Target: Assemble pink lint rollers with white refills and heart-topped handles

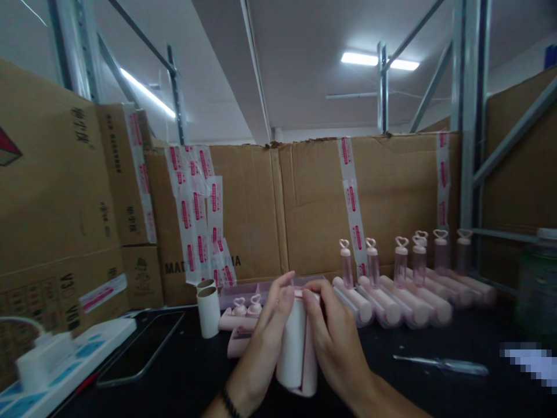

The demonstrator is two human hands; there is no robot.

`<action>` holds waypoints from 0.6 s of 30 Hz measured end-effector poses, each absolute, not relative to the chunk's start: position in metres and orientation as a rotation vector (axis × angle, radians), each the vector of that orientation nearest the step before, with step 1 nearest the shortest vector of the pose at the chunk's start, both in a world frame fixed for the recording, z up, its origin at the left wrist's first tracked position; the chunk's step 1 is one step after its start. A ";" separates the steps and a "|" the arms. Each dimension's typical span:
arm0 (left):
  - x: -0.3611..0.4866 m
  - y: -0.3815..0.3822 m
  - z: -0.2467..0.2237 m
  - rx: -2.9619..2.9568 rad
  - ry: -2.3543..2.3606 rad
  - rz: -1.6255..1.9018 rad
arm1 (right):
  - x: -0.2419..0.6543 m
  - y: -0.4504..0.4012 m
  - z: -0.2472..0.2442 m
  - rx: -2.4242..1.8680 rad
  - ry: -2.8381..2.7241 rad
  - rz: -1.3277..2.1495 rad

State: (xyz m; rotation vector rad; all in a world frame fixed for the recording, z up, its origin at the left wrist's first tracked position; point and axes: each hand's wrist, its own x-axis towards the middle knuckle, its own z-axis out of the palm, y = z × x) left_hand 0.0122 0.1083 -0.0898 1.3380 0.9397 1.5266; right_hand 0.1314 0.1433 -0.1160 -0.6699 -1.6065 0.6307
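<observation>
In front of me, a white roll (290,351) stands upright between my hands, with a slim pale pink casing (309,363) along its right side. My left hand (264,334) presses on the roll from the left, its fingers pointing up along it. From the right, my right hand (337,331) grips the casing, thumb and fingers near the top end. Part of the roll's upper end is hidden by the fingers. Just left of my left hand lie pink parts (239,342), two of them topped with heart-shaped loops (255,303).
White tubes (209,312) stand at left, near a phone (141,348) and a power strip (82,354). Several pink cases (394,307) with heart-topped bubble-wand-like tubes (401,267) line the right back. A screwdriver (441,364) and a green bottle (537,284) are at right. Cardboard (308,209) walls the back.
</observation>
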 end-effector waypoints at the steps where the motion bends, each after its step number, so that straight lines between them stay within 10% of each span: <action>1: 0.012 0.110 -0.090 1.380 0.954 1.515 | 0.132 0.145 -0.115 -0.680 -1.571 0.616; 18: -0.006 0.115 -0.073 0.799 0.817 1.689 | 0.171 0.201 -0.139 -0.882 -2.246 0.398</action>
